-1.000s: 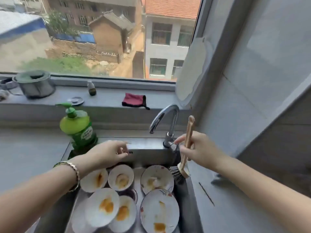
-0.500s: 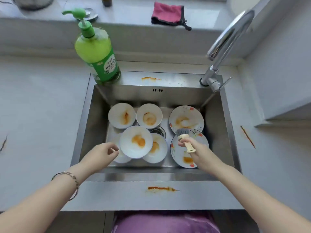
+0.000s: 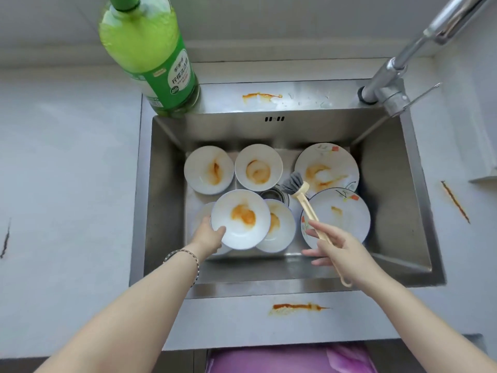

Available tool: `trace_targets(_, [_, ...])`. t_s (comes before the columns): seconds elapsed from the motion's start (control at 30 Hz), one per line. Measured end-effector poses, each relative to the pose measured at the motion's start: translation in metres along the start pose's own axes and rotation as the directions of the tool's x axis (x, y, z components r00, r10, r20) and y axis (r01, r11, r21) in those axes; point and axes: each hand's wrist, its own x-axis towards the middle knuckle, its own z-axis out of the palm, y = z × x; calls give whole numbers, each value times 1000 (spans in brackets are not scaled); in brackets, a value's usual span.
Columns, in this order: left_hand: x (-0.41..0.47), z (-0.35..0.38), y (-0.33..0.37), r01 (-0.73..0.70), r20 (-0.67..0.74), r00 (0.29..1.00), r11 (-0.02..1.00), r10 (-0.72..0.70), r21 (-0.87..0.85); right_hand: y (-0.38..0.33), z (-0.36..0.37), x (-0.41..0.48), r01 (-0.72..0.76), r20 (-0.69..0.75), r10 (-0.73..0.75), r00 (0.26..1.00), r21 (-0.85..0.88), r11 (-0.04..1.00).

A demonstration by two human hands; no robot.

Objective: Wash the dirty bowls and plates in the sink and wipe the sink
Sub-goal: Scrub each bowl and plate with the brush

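A steel sink holds several white bowls and two flowered plates, all smeared with orange sauce. My left hand grips the near-left rim of a stained bowl that lies on top of others. My right hand holds a cream dish brush by its handle, the grey bristles pointing toward the drain between the bowls and the near plate. A far plate and two far bowls lie untouched.
A green dish soap bottle stands at the sink's far left corner. The chrome faucet rises at the far right. Orange smears mark the sink's back ledge, front ledge and the right counter.
The view came closer to the sink. My left hand reached forward and took hold of the top bowl's rim. My right hand slid back along the brush handle.
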Motion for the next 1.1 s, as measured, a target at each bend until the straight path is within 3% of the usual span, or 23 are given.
trace_targets(0.17, [13, 7, -3, 76, 6, 997, 959, -78, -274, -3, -6, 6, 16, 24, -14, 1000, -59, 998])
trace_targets(0.4, [-16, 3, 13, 96, 44, 995, 892, -85, -442, -1, -41, -10, 120, 13, -121, 993, -254, 960])
trace_targets(0.57, [-66, 4, 43, 42, 54, 998, 742, -7, -669, -29, -74, -42, 296, 99, -280, 955, -397, 869])
trace_targets(0.67, [-101, 10, 62, -11, 45, 997, 674, 64, -738, -54, -83, -57, 441, 209, -392, 896, -528, 726])
trace_targets(0.73, [-123, 17, 72, -54, 27, 993, 652, 114, -756, -67, -85, -59, 492, 308, -393, 866, -659, 568])
trace_targets(0.83, [-150, 31, 82, -103, -4, 987, 625, 158, -774, -80, -81, -56, 436, 357, -336, 872, -878, 199])
trace_targets(0.9, [-163, 38, 87, -134, -37, 985, 613, 169, -778, -83, -86, -60, 355, 314, -316, 895, -932, 78])
trace_targets(0.93, [-168, 40, 90, -156, -60, 983, 609, 175, -778, -81, -92, -65, 333, 294, -279, 914, -937, 102])
trace_targets(1.0, [-176, 46, 94, -208, -107, 975, 630, 195, -748, -74, -99, -84, 345, 301, -186, 935, -894, 285])
trace_targets(1.1, [-191, 65, 100, -251, -107, 963, 688, 246, -681, -67, -92, -107, 426, 372, -208, 905, -770, 475])
